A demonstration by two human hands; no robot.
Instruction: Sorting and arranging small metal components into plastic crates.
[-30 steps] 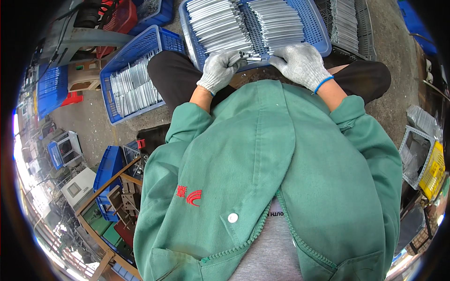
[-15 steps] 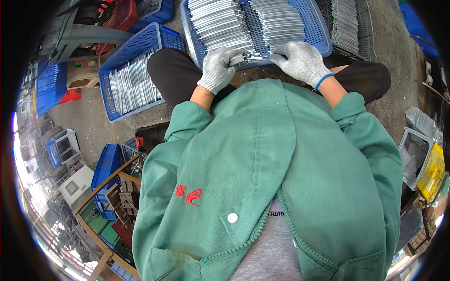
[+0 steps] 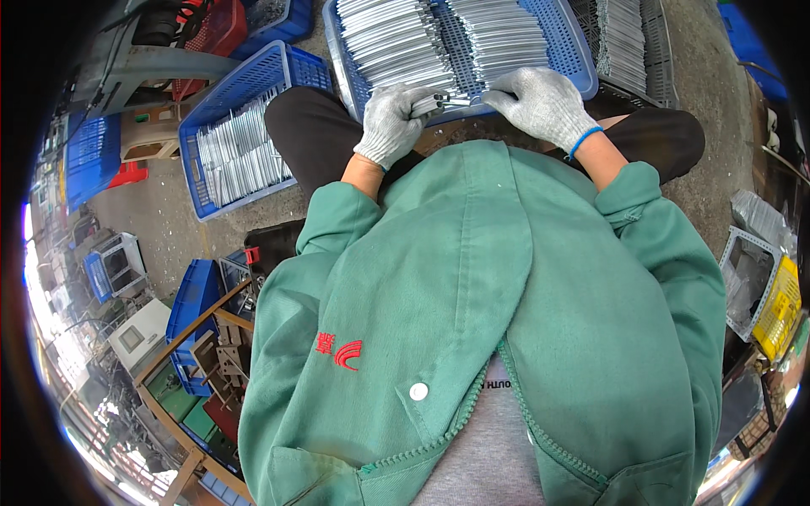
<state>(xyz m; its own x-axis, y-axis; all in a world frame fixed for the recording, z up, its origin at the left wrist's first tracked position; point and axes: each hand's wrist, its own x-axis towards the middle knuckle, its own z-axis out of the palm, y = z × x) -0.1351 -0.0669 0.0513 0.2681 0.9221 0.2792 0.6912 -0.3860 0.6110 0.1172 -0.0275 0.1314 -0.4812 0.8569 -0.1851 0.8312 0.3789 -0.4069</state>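
Note:
My left hand (image 3: pixel 393 125), in a grey knit glove, is closed around a small bundle of silvery metal tubes (image 3: pixel 429 104) whose ends point right. Thin bright pieces (image 3: pixel 456 100) stick out past the bundle's end. My right hand (image 3: pixel 544 105), gloved the same way with a blue cuff edge, is just right of these ends. Its thumb and fingers are curled together by the front rim of the blue basket (image 3: pixel 585 63); whatever sits between their tips is too small to make out. Rows of silvery tubes (image 3: pixel 499 38) fill that basket beyond both hands.
Left of my knee, another blue basket (image 3: pixel 192 173) holds more metal tubes. A dark crate (image 3: pixel 664 59) with long tubes stands at the far right. Red and blue bins (image 3: pixel 272 21) are at the back left, a wooden frame (image 3: pixel 181 337) at lower left, and a yellow crate (image 3: pixel 778 310) at right.
My right hand has moved slightly up and left towards the basket rim. My left hand keeps its hold on the metal tubes, nearly unmoved.

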